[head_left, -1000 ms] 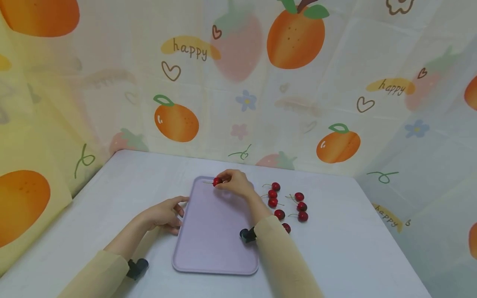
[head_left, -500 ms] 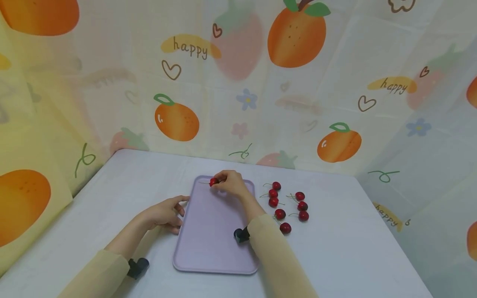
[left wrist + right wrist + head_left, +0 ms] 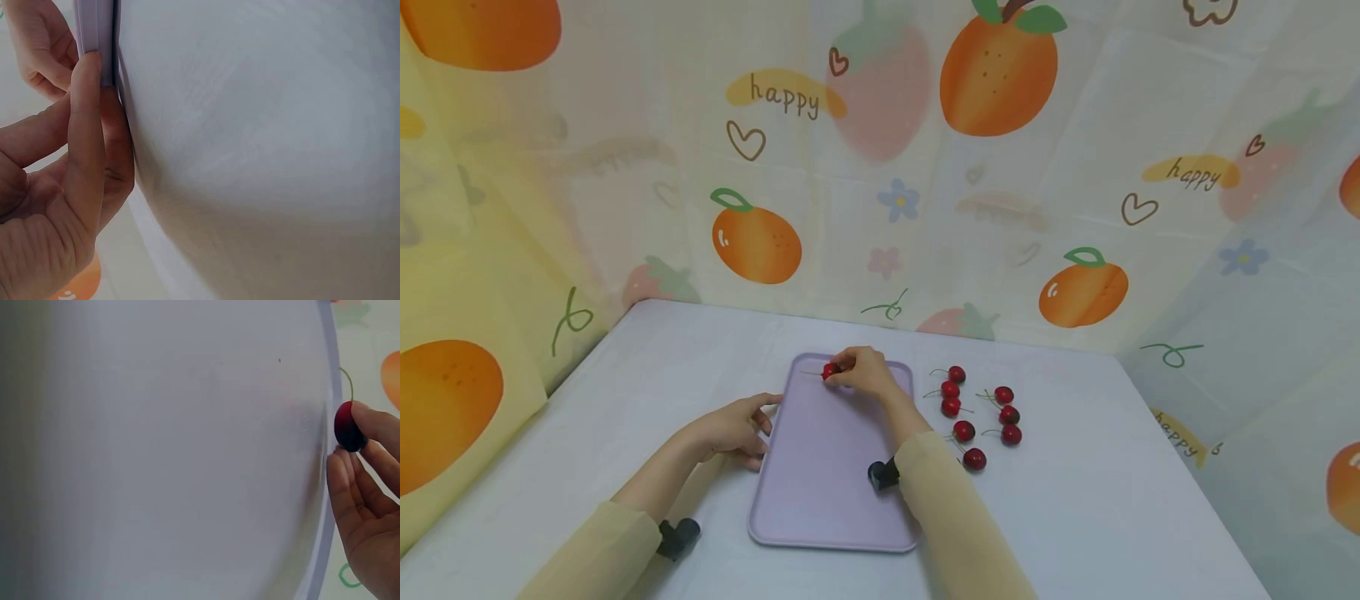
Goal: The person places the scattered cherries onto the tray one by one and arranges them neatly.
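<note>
Near the far left corner of the lilac tray (image 3: 820,492), my right hand (image 3: 863,371) pinches a dark red cherry (image 3: 828,372) between thumb and fingertips. Its stem points left in the head view. In the right wrist view that cherry (image 3: 347,427) appears beside the tray's far rim (image 3: 330,369), and the thumb lies against its upper side. My left hand (image 3: 730,429) is at the tray's left edge, fingers touching the outer wall. Seen from the left wrist, the extended fingers (image 3: 86,137) rest against the tray's side (image 3: 94,25).
Right of the tray, several stemmed cherries lie in loose rows on the white table, including a near cherry (image 3: 974,459) and a right-hand cherry (image 3: 1011,435). A fruit-printed cloth (image 3: 880,208) hangs behind the table. Wrist cameras sit at both sleeves.
My right hand has moved slightly left with the cherry, then a little down toward the tray. The left hand has stayed at the tray's edge.
</note>
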Demonstrator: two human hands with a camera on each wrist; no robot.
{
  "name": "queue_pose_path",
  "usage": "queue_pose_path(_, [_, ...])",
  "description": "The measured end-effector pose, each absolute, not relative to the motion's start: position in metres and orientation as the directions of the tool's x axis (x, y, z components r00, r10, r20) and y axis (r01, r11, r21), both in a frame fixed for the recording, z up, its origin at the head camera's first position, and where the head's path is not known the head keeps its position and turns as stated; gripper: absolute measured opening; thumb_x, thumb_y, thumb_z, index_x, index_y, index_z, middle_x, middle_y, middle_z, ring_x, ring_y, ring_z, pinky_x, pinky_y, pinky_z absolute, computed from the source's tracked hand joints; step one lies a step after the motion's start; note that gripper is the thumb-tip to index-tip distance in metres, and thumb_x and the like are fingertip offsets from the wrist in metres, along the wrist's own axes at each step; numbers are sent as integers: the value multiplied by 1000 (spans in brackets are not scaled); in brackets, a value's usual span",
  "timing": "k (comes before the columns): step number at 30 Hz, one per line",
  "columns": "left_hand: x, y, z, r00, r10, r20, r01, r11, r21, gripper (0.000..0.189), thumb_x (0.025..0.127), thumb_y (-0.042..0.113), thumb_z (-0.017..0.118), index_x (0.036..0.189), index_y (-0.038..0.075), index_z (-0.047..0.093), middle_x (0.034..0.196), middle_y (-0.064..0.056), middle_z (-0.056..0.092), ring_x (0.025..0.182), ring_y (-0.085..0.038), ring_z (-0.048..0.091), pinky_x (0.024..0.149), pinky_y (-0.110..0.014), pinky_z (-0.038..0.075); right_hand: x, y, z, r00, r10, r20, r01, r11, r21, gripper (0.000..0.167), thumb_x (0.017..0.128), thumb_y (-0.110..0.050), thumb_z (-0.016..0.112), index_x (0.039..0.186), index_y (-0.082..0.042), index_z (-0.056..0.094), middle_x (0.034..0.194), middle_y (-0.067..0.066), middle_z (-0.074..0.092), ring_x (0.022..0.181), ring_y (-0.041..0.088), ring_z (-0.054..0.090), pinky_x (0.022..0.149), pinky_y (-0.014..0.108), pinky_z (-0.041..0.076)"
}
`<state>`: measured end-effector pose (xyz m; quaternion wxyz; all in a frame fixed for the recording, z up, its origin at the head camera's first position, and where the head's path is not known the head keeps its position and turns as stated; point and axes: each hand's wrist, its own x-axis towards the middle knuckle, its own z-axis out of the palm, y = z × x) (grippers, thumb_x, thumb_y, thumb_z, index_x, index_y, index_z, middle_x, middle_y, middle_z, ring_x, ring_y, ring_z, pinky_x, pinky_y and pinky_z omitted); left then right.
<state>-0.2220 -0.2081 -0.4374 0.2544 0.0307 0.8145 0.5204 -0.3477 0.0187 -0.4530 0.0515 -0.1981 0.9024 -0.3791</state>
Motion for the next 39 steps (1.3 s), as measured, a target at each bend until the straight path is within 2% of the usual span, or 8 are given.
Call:
queue_pose_path(8, [-222,-208,-437,-869,311,-386,-213,469,857,88,78,-13,64,154,2,23,108,-15,45,64,-14,53,59,-25,58,-348,19,-457,-913,-404,50,-327,654,-682,33,77,-23,83,107,-11,75,98,7,76,89,14,66,78,20,49])
queue_pose_path(17, [-222,-208,-437,-867,310,-390,-210,482,851,87,78,-12,64,154,2,24,108,-16,45,63,-14,53,58,-24,58,-345,19,-455,-913,-406,27,-317,669,-673,33,79,-23,82,108,-10,74,103,8,76,95,17,66,79,21,50])
queue_pose_path(28, [-222,-208,-438,-871,311,-380,-199,484,852,87,78,-12,64,154,2,24,108,-15,46,64,-14,52,58,-24,58,-342,19,-452,-913,-408,21,-314,667,-675,35,79,-23,82,111,-9,74,106,9,76,101,20,67,87,26,52])
queue_pose_path(39, [-222,-208,-437,-871,303,-387,-206,490,847,86,78,-11,65,154,2,24,108,-16,46,63,-15,52,58,-25,58,-343,20,-452,-918,-397,13,-297,664,-686,36,79,-24,82,111,-10,74,106,8,76,99,20,67,83,24,51])
